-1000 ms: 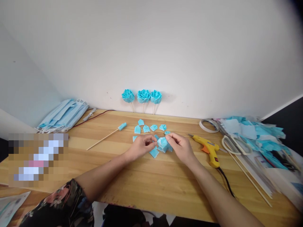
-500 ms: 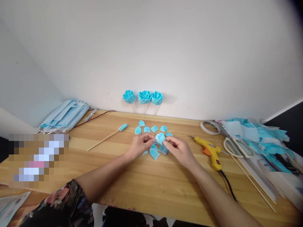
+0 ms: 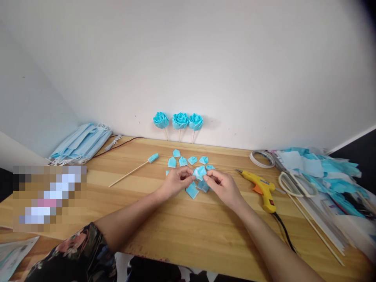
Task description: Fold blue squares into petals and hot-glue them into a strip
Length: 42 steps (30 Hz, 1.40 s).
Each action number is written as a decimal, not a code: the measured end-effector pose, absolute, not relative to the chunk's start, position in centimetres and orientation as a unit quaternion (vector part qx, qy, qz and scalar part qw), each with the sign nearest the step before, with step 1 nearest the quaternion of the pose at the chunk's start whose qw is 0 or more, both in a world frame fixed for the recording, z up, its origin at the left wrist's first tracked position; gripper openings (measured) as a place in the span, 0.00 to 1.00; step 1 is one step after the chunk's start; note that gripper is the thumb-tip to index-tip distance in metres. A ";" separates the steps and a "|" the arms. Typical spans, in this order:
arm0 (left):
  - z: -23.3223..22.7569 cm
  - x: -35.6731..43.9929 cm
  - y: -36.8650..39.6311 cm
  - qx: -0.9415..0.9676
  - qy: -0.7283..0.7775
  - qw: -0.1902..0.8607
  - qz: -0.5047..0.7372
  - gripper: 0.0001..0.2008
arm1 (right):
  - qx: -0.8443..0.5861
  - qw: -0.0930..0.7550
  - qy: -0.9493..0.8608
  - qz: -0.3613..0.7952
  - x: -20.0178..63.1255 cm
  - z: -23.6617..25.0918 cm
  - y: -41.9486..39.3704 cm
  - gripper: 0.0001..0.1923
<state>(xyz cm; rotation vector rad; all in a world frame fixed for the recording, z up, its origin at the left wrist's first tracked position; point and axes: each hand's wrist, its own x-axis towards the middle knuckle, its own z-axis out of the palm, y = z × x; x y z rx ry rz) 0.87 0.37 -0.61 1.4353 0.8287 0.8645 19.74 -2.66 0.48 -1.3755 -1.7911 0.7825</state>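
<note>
At the far left of the wooden table lay a stack of blue face masks, with a thin red cable running just past them toward the wall. Further right a wooden skewer rested flat, a small blue piece fixed on its far tip. Beyond it a row of folded blue petals sat on the wood, and behind them three finished blue roses leaned upright against the white wall. In the middle, the left hand and the right hand met, both pinching one folded blue piece between thumb and fingertips, held just above more loose blue squares lying on the table. To the right lay a yellow glue gun, then a roll of tape, white-handled scissors and a heap of blue scraps.
</note>
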 end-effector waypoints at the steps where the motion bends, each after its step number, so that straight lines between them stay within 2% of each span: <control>1: -0.6 0.9 0.4 0.619 0.358 0.591 0.373 0.16 | -0.533 0.366 -0.699 0.306 19.7 0.6 -2.7 0.15; 11: -0.2 0.5 0.4 0.644 0.367 0.553 0.380 0.16 | -0.542 0.383 -0.691 0.285 20.7 1.0 -2.7 0.16; 15: 0.5 -1.0 2.1 0.626 0.425 0.490 0.433 0.15 | -0.559 0.390 -0.675 0.282 22.4 1.6 -2.3 0.16; 20: 0.9 -3.1 4.5 0.583 0.482 0.417 0.503 0.13 | -0.541 0.300 -0.717 0.321 23.8 2.6 -2.2 0.17; 25: 0.2 -4.0 5.5 0.620 0.496 0.352 0.496 0.14 | -0.512 0.174 -0.760 0.360 23.8 2.8 -2.3 0.18; 27: 0.0 -4.1 5.7 0.652 0.512 0.305 0.468 0.13 | -0.525 0.171 -0.768 0.324 23.8 2.6 -2.3 0.20; 30: 0.5 -3.8 6.4 0.722 0.534 0.219 0.382 0.11 | -0.568 0.229 -0.755 0.233 23.8 2.4 -2.1 0.23; 35: 2.0 -2.3 8.2 0.807 0.572 0.049 0.141 0.14 | -0.589 0.245 -0.752 0.164 23.4 2.3 -2.1 0.24; 42: 1.7 -0.2 10.7 0.786 0.616 0.046 0.024 0.17 | -0.566 0.211 -0.785 0.139 22.2 2.2 -2.6 0.22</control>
